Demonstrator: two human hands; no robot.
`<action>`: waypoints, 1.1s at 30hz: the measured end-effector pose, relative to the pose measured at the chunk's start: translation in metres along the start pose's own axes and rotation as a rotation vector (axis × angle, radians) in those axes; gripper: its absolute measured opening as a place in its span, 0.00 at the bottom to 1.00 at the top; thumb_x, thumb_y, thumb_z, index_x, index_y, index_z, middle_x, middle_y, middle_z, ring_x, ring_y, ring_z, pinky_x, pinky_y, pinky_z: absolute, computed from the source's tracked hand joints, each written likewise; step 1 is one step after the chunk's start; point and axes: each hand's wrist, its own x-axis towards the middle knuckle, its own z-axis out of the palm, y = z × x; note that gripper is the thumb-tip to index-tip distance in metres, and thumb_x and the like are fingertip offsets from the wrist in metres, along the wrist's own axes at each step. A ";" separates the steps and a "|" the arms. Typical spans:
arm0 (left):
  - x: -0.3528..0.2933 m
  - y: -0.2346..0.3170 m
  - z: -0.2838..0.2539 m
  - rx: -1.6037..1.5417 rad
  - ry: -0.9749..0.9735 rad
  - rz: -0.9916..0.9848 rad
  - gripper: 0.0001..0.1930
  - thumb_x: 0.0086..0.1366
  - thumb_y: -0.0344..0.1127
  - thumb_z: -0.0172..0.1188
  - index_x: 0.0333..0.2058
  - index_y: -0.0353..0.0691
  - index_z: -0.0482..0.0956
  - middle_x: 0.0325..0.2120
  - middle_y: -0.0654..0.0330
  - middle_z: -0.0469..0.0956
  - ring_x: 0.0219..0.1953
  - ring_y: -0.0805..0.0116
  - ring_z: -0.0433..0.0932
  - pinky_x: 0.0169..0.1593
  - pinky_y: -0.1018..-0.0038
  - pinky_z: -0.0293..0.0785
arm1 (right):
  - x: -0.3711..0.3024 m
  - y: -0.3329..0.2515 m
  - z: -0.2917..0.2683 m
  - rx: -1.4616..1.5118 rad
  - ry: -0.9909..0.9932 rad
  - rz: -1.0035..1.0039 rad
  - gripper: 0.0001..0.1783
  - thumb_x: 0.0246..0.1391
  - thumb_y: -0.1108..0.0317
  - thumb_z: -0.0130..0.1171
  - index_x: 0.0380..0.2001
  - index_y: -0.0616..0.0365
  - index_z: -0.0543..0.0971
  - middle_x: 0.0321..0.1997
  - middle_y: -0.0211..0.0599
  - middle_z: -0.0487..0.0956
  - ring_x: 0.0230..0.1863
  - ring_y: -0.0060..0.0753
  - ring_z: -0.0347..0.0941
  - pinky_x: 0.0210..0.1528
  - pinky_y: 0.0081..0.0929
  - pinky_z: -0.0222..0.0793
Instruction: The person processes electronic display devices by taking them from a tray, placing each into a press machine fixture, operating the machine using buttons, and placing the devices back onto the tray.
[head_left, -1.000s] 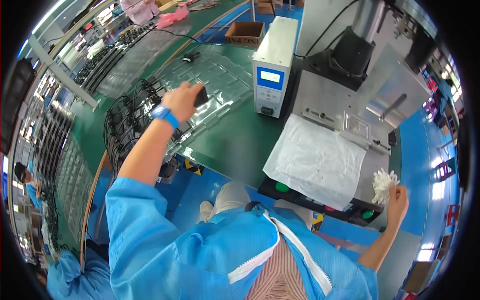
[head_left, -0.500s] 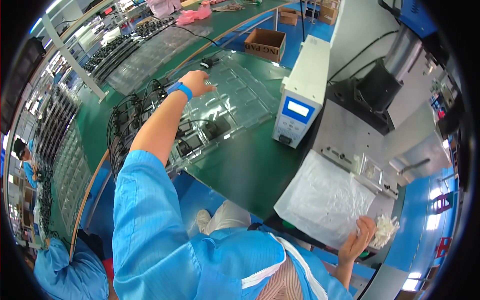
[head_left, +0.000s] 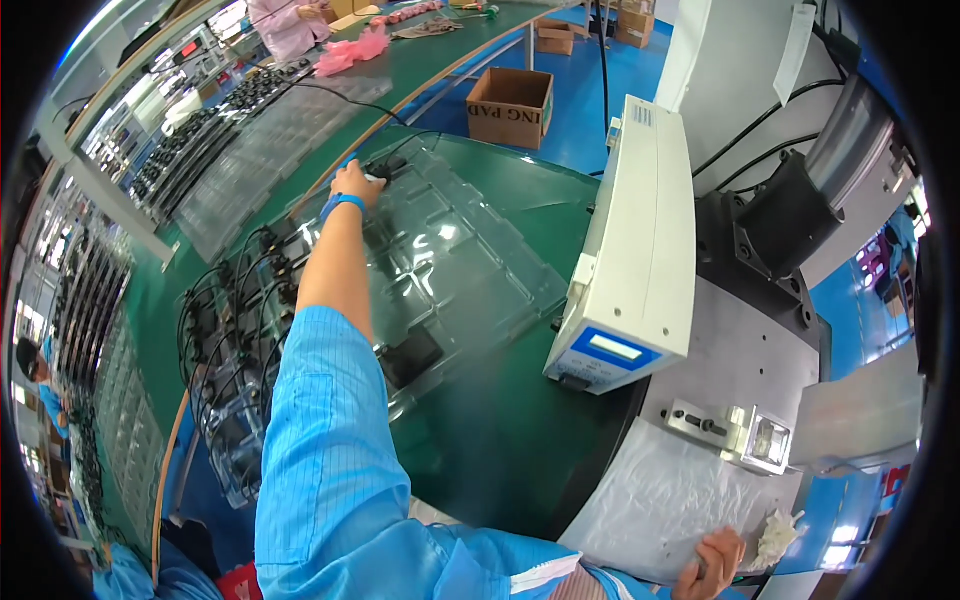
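My left hand (head_left: 357,187), with a blue wristband, reaches to the far corner of a clear plastic tray (head_left: 470,250). Its fingers close around the near end of a black cabled part (head_left: 395,168). More black cabled parts (head_left: 235,345) lie in clear trays left of my forearm, and a dark block (head_left: 412,355) sits in a tray pocket. My right hand (head_left: 712,565) rests at the near edge of a white plastic sheet (head_left: 645,495), fingers curled; whatever they may hold is hidden. A bunch of whitish scraps (head_left: 777,540) lies beside it.
A white control box (head_left: 635,250) with a small display stands right of the tray. Beyond it is a press with a metal column (head_left: 850,140) and a fixture (head_left: 765,440) on its plate. A cardboard box (head_left: 510,105) sits beyond the bench, and another person's pink sleeve (head_left: 285,25) shows far off.
My left hand has moved to the tray's far corner and closed on the black cabled part. The view has shifted, and my right hand stays by the plastic sheet.
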 end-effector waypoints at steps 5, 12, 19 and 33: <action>0.037 -0.018 0.036 -0.034 0.019 0.067 0.35 0.53 0.47 0.64 0.59 0.47 0.63 0.53 0.50 0.70 0.56 0.49 0.68 0.55 0.58 0.67 | 0.002 -0.006 0.013 -0.067 0.058 0.032 0.01 0.42 0.77 0.53 0.22 0.60 0.74 0.27 0.41 0.75 0.29 0.42 0.68 0.36 0.38 0.68; 0.022 0.012 0.020 0.133 0.012 0.013 0.34 0.54 0.46 0.63 0.58 0.45 0.64 0.50 0.50 0.73 0.52 0.50 0.72 0.51 0.62 0.70 | 0.023 -0.015 0.006 -0.113 -0.058 0.037 0.04 0.43 0.76 0.52 0.26 0.60 0.72 0.29 0.43 0.74 0.28 0.42 0.67 0.36 0.37 0.67; 0.013 0.012 -0.024 -0.043 0.245 -0.024 0.33 0.52 0.47 0.64 0.56 0.45 0.67 0.44 0.52 0.77 0.42 0.52 0.77 0.45 0.65 0.73 | -0.010 -0.017 -0.002 -0.109 -0.098 0.162 0.10 0.42 0.65 0.51 0.27 0.60 0.71 0.35 0.42 0.73 0.34 0.45 0.64 0.50 0.46 0.63; -0.326 -0.001 -0.278 -1.500 -0.267 0.538 0.28 0.55 0.38 0.63 0.51 0.30 0.68 0.39 0.49 0.76 0.32 0.61 0.77 0.39 0.69 0.77 | -0.002 -0.011 -0.011 0.111 0.098 -0.010 0.09 0.41 0.71 0.53 0.30 0.60 0.72 0.38 0.41 0.73 0.38 0.45 0.65 0.48 0.42 0.61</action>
